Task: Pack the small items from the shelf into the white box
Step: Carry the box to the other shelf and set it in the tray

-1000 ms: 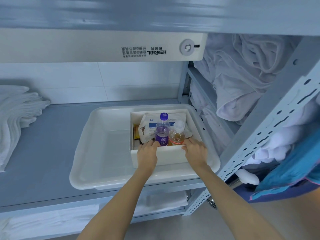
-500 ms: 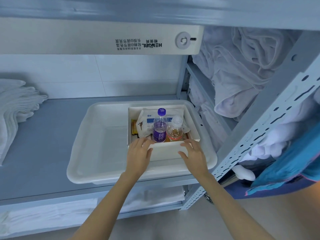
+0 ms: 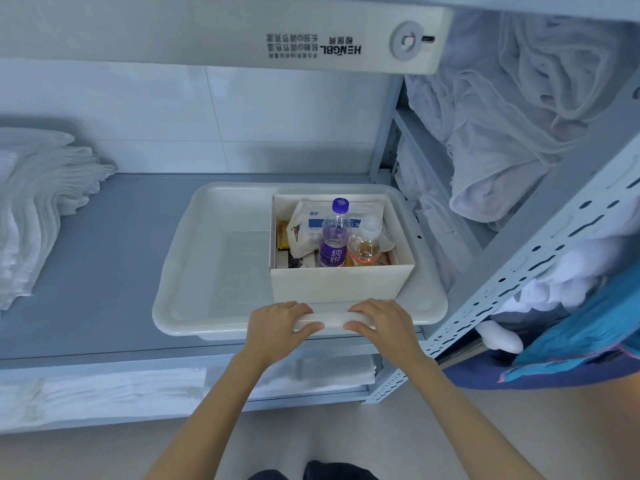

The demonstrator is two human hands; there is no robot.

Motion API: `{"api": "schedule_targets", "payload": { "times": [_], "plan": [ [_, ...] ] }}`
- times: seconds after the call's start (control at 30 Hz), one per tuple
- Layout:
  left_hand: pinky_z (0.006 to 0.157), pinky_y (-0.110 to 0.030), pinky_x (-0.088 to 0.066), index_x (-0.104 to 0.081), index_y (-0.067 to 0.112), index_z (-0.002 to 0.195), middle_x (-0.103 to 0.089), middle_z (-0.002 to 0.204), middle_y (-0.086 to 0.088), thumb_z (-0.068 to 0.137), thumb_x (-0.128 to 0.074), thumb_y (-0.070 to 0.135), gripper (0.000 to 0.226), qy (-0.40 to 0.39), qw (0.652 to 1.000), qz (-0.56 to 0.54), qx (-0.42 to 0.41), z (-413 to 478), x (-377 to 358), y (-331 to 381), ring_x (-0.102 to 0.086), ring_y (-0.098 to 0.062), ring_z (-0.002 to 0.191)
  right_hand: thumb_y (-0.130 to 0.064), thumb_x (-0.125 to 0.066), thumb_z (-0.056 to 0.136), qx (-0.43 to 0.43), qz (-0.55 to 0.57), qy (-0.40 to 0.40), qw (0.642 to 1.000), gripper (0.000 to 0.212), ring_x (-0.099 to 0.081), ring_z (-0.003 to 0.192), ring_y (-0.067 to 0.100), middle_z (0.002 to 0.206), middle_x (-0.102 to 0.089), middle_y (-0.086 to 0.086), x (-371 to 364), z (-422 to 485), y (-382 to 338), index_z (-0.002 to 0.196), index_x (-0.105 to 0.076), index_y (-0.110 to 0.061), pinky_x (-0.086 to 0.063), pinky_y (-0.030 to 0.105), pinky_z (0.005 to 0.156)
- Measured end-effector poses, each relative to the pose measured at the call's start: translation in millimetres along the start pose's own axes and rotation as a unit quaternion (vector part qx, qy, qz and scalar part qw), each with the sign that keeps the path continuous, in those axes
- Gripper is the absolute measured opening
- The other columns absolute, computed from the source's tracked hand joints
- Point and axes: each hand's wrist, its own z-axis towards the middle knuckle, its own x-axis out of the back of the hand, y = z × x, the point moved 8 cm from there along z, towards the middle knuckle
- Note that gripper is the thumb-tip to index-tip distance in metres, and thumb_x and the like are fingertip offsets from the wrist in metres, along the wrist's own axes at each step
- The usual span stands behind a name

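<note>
On the grey shelf [image 3: 104, 254], the white box [image 3: 341, 285] sits at the right inside a white tray [image 3: 180, 237], holding a purple-capped bottle [image 3: 334, 237] and packets [image 3: 311, 220]. Left hand [image 3: 277, 323] and right hand [image 3: 384, 322] each grip the tray's front rim.

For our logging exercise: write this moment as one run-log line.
left hand: grips white tray near rim | right hand: same rim | white box: inside tray, right side | holds purple-capped bottle, amber-liquid bottle, white packet
</note>
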Motion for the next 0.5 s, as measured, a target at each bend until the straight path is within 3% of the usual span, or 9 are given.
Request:
{"api": "schedule_targets", "payload": {
  "times": [0.23, 0.5],
  "plan": [
    [0.065, -0.024, -0.041, -0.067, 0.029, 0.106, -0.07, 0.1, 0.011, 0.084, -0.045, 0.065, 0.048, -0.013, 0.999, -0.002, 0.047, -6, -3, 2, -0.064, -0.015, 0.088, -0.047, -0.06, 0.084, -0.002, 0.004, -0.023, 1.0, 0.037, -0.063, 0.09, 0.017, 0.1, -0.07, -0.004, -3, -1, 0, 0.101, -0.068, -0.015, -0.037, 0.027, 0.079],
    [0.059, -0.022, -0.042, -0.071, 0.031, 0.097, -0.07, 0.094, 0.015, 0.081, -0.047, 0.067, 0.046, 0.006, 1.0, 0.001, 0.02, -15, 2, 4, -0.066, -0.012, 0.081, -0.048, -0.056, 0.085, -0.014, -0.003, -0.044, 0.999, 0.04, -0.06, 0.095, 0.018, 0.104, -0.068, -0.002, -7, -8, -3, 0.104, -0.066, -0.015, -0.034, 0.029, 0.081]
  ]
}}
